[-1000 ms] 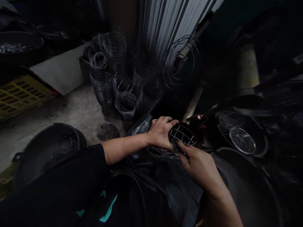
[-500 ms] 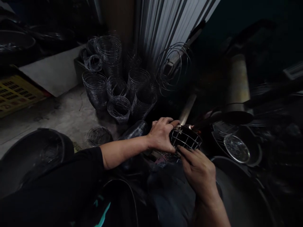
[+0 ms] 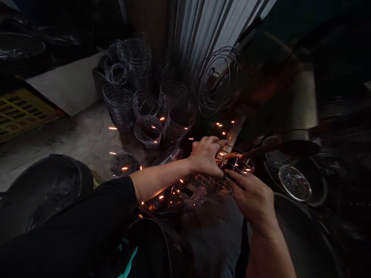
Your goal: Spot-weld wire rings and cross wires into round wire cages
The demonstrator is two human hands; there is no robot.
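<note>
A round wire basket (image 3: 211, 181) of metal mesh sits between my hands in front of a welding machine, with orange light on its wires. My left hand (image 3: 205, 156) grips the basket's left side, fingers bent over the rim and thumb toward me. My right hand (image 3: 255, 197) pinches the near edge, its fingertips close to the left thumb; whether it also holds a loose wire is too dark to tell. A copper-coloured electrode arm (image 3: 257, 150) reaches over the basket from the right. A pale metal bar (image 3: 236, 129) stands behind it. Bright sparks (image 3: 161, 197) fly around my left forearm.
Stacks of wire rings and baskets (image 3: 117, 104) stand on the floor at the left back. Wire coils (image 3: 217, 83) hang from a bar. Black tubs (image 3: 84, 177) lie on both sides, one with round metal pieces (image 3: 295, 183). A yellow crate (image 3: 26, 112) is far left.
Sparks have burst out around the basket and scattered leftward. The electrode arm now crosses over the basket, which appears tilted differently. Both hands keep their hold, shifted slightly right in view.
</note>
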